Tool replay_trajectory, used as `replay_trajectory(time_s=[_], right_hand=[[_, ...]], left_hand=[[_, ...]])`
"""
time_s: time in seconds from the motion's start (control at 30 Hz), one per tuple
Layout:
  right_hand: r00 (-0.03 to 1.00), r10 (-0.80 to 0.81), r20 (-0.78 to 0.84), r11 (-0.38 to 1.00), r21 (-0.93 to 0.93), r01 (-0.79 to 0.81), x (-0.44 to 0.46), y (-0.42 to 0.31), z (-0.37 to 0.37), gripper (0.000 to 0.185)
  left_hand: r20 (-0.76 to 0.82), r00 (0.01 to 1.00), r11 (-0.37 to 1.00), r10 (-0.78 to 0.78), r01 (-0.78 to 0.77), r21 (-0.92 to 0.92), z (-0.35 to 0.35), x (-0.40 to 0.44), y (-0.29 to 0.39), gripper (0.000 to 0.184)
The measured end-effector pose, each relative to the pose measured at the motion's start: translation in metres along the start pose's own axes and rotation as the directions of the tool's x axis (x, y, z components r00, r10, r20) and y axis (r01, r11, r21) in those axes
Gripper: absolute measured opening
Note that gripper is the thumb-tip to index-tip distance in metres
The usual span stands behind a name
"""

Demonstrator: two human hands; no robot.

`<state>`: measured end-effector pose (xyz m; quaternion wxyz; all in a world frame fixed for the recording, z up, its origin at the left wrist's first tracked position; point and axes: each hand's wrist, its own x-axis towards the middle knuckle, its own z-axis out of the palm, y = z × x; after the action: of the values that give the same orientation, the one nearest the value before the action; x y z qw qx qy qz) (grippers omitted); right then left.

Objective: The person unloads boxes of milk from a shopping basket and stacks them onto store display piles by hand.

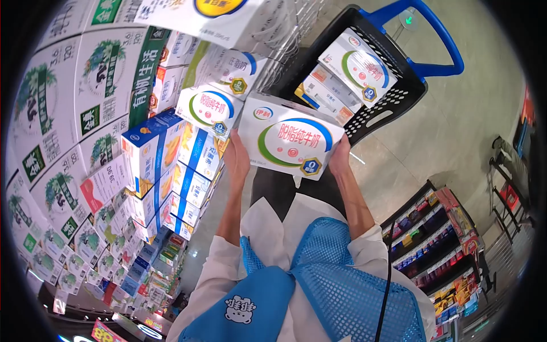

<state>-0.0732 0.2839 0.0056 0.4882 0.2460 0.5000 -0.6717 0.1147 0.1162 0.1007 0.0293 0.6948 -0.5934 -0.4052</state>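
**Lead:** Largest item first.

**Clerk:** A wall of white-and-green cartons (57, 85), stacked in rows on the person's left side.

**Lead:** Next in size?

**Clerk:** A stack of blue-and-white boxes (151, 151), to the left of the 2 hands. Then a black basket (420, 91) with 1 blue handle (439, 69), ahead and to the right.

**Lead:** Contents?

**Clerk:** 1 white carton (364, 68) with a green-and-blue ring; other packaging (327, 94) shows beside it.

**Lead:** Location of the held carton (290, 139)?

**Clerk:** In front of the body, printed face toward the camera. It overlaps the basket in view; contact cannot be determined. A carton with matching print (208, 108) stands just to its left.

**Lead:** Condition of the hands?

**Clerk:** The left hand (236, 157) grasps the held carton's left end, the right hand (341, 157) its right end. Fingers underneath are hidden.

**Lead:** Smallest detail?

**Clerk:** A blue badge (310, 166) reading 0, at the held carton's lower right.
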Motion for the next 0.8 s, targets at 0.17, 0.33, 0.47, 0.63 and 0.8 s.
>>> replay_trajectory(time_s=[0.17, 0.33, 0.47, 0.63, 0.8], right_hand=[[0.997, 0.061, 0.038, 0.996, -0.065, -0.058, -0.001, 0.045, 0.037, 0.047], [0.995, 0.072, 0.076, 0.996, -0.067, -0.067, 0.003, 0.089, 0.069, 0.047], [0.995, 0.093, 0.024, 0.996, -0.002, -0.093, -0.002, 0.111, 0.093, 0.045], [0.991, 0.118, -0.069, 0.992, -0.039, -0.12, 0.002, 0.143, 0.108, 0.046], [0.992, 0.043, -0.122, 0.999, -0.005, -0.044, 0.0, 0.175, 0.113, 0.048]], left_hand=[[-0.097, 0.986, 0.987, -0.135, 0.143, 0.076, -0.033, 0.024, -0.065, 0.071], [0.0, 0.974, 0.973, -0.227, 0.227, -0.046, -0.07, 0.05, -0.089, 0.076], [-0.015, 0.987, 0.987, -0.162, 0.162, -0.012, -0.089, 0.078, -0.104, 0.08], [0.056, 0.984, 0.983, -0.171, 0.167, 0.072, -0.096, 0.108, -0.119, 0.078], [0.106, 0.99, 0.967, -0.098, 0.119, -0.224, -0.113, 0.14, -0.147, 0.061]])
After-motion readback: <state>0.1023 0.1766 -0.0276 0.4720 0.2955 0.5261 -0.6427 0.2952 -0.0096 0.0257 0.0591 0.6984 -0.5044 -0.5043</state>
